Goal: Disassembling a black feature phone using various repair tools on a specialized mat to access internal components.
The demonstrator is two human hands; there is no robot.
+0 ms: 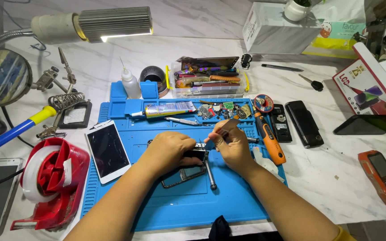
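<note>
White marble surface held a blue work mat; on it the left hand gripped a small opened phone, which looked thin and easy to break, best held by its edges; the right hand pinched a thin tool touching it.

bright, sharp view lit by the desk lamp, soft shadows, slight wide-angle bending at edges.

Blue work mat lying on white marbled tabletop. Orange-black electric screwdriver resting at mat edge. Red tape dispenser sitting left. White-framed phone showing black screen.
</note>
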